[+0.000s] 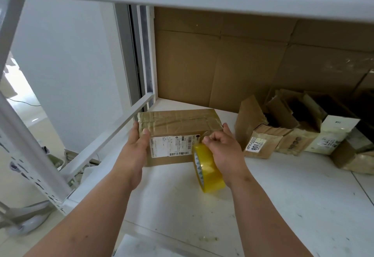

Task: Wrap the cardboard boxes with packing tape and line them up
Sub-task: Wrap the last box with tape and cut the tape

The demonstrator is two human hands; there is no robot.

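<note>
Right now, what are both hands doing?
Left hand: grips the cardboard box by its left edge.
Right hand: holds the tape roll.
</note>
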